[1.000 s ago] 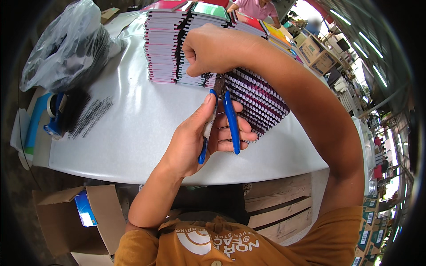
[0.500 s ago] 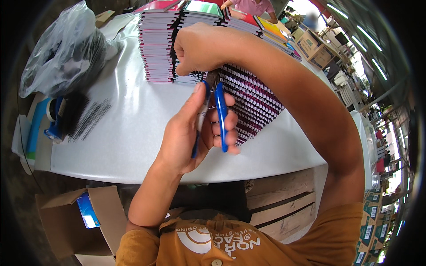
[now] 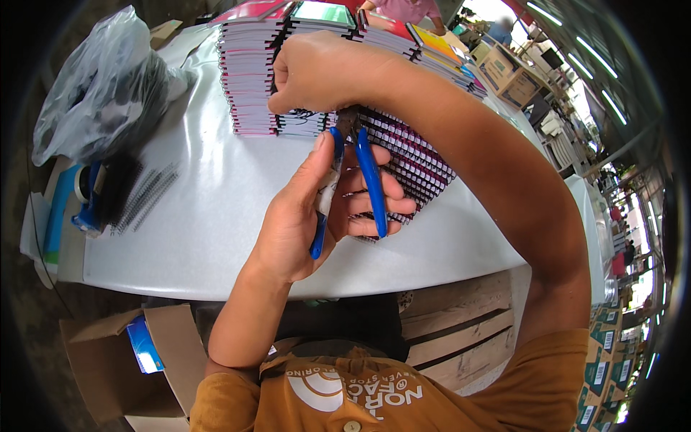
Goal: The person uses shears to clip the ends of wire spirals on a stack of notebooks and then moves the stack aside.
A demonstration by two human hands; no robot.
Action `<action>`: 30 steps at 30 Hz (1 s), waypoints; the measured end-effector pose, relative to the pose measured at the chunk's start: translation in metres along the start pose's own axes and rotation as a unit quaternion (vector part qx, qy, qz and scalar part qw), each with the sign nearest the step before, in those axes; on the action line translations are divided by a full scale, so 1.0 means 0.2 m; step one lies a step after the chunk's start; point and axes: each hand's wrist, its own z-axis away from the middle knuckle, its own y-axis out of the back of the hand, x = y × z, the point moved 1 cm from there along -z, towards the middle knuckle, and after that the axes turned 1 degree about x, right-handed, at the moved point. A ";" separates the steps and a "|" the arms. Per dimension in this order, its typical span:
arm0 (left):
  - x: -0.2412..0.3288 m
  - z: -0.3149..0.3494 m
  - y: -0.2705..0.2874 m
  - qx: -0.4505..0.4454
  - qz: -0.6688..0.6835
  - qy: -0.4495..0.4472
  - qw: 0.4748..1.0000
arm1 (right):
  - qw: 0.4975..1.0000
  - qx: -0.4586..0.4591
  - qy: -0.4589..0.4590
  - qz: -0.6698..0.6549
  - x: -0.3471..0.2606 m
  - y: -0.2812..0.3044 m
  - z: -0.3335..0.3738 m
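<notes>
The left hand [image 3: 288, 227] pinches the pliers [image 3: 366, 155], probably stiff, best squeezed at both handles [image 3: 378, 209], and beyond it curls the right hand [image 3: 309, 68], whether pinching anything I cannot tell from here.

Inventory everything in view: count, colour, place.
Table: one, silvery, centre
Pliers: one, blue handles, left hand
Notebook stacks: four or more, multicoloured, table's far side
Spiral-bound pile: one, purple and white, right of pliers
Plastic bag: one, clear, table's left
Wire spirals: several, dark, below bag
Tape dispenser: one, blue, beside spirals
Open carton: one, brown, lower left
Other cartons: several, brown, right background
Co-worker: one, pink top, beyond stacks
Left hand: one, bare, holding pliers
Right hand: one, bare, before stacks
</notes>
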 end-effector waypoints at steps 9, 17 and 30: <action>-0.02 0.03 0.00 0.015 0.017 -0.001 1.000 | 1.000 -0.007 0.018 -0.014 -0.04 -0.01 -0.01; 0.00 0.05 -0.02 0.027 0.009 -0.004 1.000 | 1.000 -0.008 0.014 -0.018 -0.04 -0.01 -0.01; -0.02 0.02 0.06 -0.111 0.134 -0.011 0.985 | 0.999 0.024 0.019 -0.040 -0.05 -0.01 0.00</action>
